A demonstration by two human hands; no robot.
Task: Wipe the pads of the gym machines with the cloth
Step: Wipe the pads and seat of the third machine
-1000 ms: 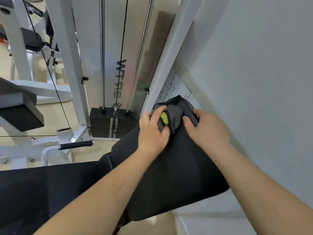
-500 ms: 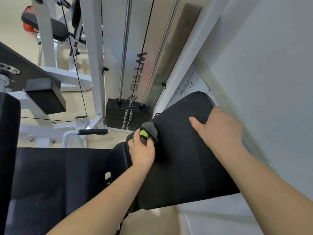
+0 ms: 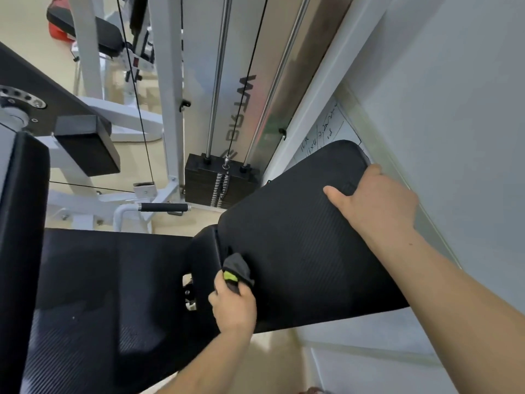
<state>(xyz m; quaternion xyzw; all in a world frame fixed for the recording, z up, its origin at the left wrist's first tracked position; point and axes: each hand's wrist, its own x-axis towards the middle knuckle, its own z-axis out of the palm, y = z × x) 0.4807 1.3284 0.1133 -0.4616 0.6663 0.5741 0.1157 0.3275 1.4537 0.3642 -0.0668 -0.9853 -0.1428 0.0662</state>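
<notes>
A black ribbed back pad [image 3: 301, 237] tilts up at the centre right, joined to a black seat pad [image 3: 108, 285] at the lower left. My left hand [image 3: 234, 307] is shut on a bunched dark grey cloth with a yellow-green patch [image 3: 237, 270], pressed against the back pad's lower left edge near the joint. My right hand [image 3: 372, 200] rests on the pad's upper right part, thumb on the face and fingers curled over the far edge.
A black weight stack [image 3: 218, 183] with chrome guide rods and a cable stands behind the pads. A white frame upright [image 3: 167, 89] and a black-gripped handle [image 3: 163, 207] lie to the left. A grey wall [image 3: 454, 109] runs close along the right. Another black pad [image 3: 22, 223] stands far left.
My left hand has dragged the cloth from the top of the back pad down along its left side to the lower edge. My right hand stayed gripping the top edge.
</notes>
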